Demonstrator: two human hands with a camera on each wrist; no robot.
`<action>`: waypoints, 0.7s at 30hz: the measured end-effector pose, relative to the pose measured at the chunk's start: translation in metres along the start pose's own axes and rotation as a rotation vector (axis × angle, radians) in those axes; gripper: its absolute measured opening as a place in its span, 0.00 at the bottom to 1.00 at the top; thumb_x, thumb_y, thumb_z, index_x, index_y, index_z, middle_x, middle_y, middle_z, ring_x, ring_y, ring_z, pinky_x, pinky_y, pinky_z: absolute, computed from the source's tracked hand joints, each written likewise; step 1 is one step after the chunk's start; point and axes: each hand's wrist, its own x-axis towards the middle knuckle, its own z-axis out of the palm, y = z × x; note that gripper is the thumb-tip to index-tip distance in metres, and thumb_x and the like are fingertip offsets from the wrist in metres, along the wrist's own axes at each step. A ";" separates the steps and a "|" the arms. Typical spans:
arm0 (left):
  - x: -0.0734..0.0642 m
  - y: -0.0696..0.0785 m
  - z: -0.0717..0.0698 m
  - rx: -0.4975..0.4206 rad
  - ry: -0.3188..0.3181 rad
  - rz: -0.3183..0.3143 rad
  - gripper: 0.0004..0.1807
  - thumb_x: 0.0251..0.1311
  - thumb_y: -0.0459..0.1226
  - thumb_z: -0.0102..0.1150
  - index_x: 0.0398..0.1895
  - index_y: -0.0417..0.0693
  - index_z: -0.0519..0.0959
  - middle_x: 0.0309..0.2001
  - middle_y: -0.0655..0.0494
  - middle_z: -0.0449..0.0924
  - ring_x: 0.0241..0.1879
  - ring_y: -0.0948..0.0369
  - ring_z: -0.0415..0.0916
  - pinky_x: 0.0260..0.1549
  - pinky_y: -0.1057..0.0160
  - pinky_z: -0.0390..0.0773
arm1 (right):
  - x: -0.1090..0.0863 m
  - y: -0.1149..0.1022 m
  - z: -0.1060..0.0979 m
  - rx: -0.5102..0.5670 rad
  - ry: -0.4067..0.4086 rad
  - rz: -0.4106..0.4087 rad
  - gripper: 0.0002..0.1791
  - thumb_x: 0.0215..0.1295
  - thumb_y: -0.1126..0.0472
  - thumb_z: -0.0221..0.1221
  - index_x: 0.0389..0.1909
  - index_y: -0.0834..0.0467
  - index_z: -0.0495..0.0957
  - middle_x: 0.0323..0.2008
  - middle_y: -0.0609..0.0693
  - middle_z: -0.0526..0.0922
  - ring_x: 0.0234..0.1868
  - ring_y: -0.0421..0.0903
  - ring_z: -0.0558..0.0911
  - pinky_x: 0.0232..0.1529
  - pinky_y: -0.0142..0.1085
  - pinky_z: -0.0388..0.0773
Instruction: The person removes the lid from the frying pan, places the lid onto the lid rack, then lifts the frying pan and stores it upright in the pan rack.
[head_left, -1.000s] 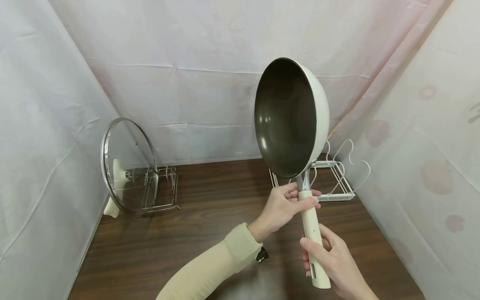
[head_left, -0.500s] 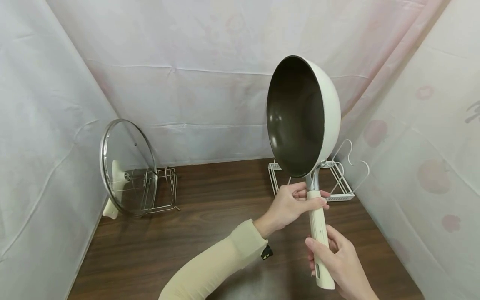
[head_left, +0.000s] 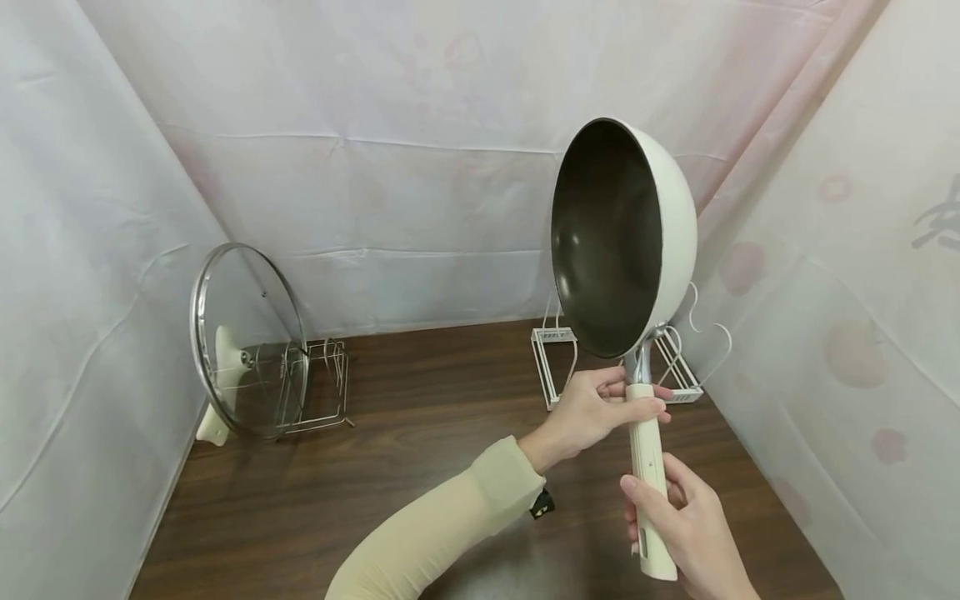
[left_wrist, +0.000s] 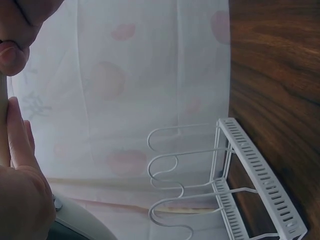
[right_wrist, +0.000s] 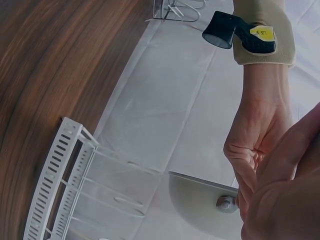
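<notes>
A deep wok-shaped frying pan point(head_left: 609, 242), white outside and dark inside, is held upright in the air with its cream handle point(head_left: 648, 450) pointing down. Near the metal neck, my left hand point(head_left: 588, 410) grips the top of the handle, thumb across the front. Lower down, my right hand point(head_left: 686, 517) holds the handle near its end, thumb along its side. Behind and below the pan stands a white rack point(head_left: 542, 367) with wire loops, partly hidden by the pan and left hand. The left wrist view shows the rack's slotted base point(left_wrist: 265, 175) and the pan's edge point(left_wrist: 82, 220).
On the left, a glass lid point(head_left: 258, 333) with a steel rim and a cream knob stands in a metal wire rack point(head_left: 333, 383). White curtains point(head_left: 360, 200) enclose the brown wooden table point(head_left: 300, 508) at the back and both sides.
Both hands have carried the pan to the right, so more of the white rack's left end shows. Both hands keep their hold on the handle. The view has shifted slightly.
</notes>
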 end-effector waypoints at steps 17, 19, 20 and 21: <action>0.007 -0.015 -0.003 0.002 -0.033 0.001 0.12 0.63 0.33 0.69 0.50 0.46 0.84 0.48 0.47 0.91 0.40 0.67 0.90 0.47 0.71 0.84 | 0.003 0.011 0.006 0.026 0.067 -0.004 0.09 0.73 0.62 0.62 0.45 0.62 0.73 0.21 0.49 0.82 0.19 0.45 0.82 0.20 0.46 0.85; 0.007 -0.018 -0.004 0.002 -0.032 -0.003 0.12 0.63 0.33 0.69 0.50 0.46 0.84 0.48 0.46 0.90 0.39 0.67 0.90 0.47 0.71 0.84 | 0.003 0.012 0.006 0.027 0.065 -0.003 0.09 0.73 0.63 0.62 0.45 0.62 0.73 0.21 0.49 0.82 0.19 0.45 0.82 0.20 0.46 0.85; 0.007 -0.019 -0.004 0.002 -0.030 -0.004 0.12 0.63 0.33 0.69 0.50 0.46 0.84 0.48 0.46 0.90 0.39 0.67 0.90 0.47 0.71 0.84 | 0.003 0.013 0.007 0.026 0.065 -0.001 0.09 0.73 0.62 0.62 0.45 0.62 0.73 0.21 0.49 0.82 0.19 0.45 0.82 0.20 0.46 0.85; 0.007 -0.020 -0.005 0.002 -0.028 -0.006 0.12 0.63 0.33 0.69 0.49 0.46 0.85 0.48 0.46 0.90 0.39 0.67 0.90 0.47 0.71 0.84 | 0.003 0.013 0.007 0.025 0.065 -0.001 0.09 0.73 0.62 0.62 0.44 0.62 0.73 0.21 0.49 0.82 0.19 0.45 0.82 0.20 0.46 0.85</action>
